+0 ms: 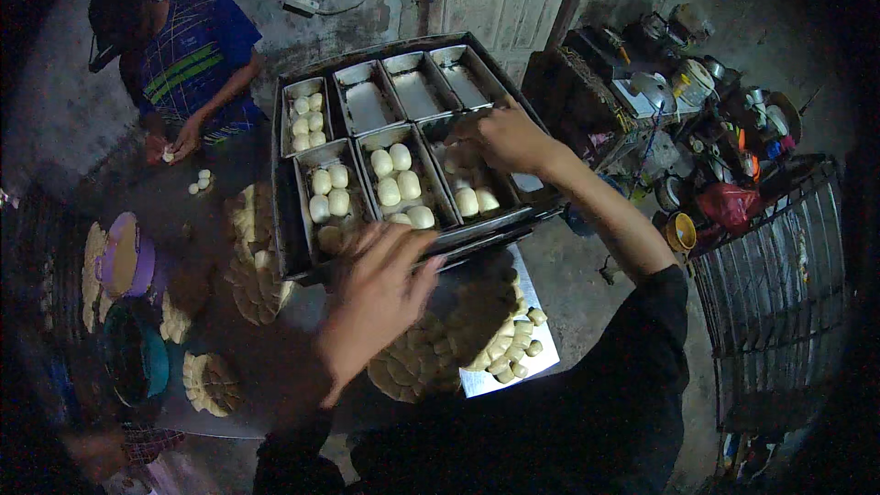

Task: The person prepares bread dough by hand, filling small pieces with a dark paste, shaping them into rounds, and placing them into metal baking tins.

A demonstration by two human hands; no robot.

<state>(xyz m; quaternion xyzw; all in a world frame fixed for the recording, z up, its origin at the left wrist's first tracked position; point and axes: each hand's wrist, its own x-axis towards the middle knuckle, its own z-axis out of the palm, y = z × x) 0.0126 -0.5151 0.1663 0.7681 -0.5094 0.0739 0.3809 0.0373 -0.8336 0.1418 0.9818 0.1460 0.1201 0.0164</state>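
Observation:
A dark stack of trays bears metal loaf tins in two rows. Pale dough balls fill part of the near tins and the far-left one; three far tins show bare bottoms. My right hand reaches over the near-right tin, bent at the fingers; its fingertips are hidden or blurred, so I cannot tell if they hold dough. Blurred by motion, my left hand hovers at the near edge of the tins with thumb and fingers apart and nothing visible in it.
Heaped dough pieces lie on the table below the tins, some on a bright sheet. A purple tub and teal basin stand left. Across the table a person handles dough. Cookware crowds the right, beside a metal rack.

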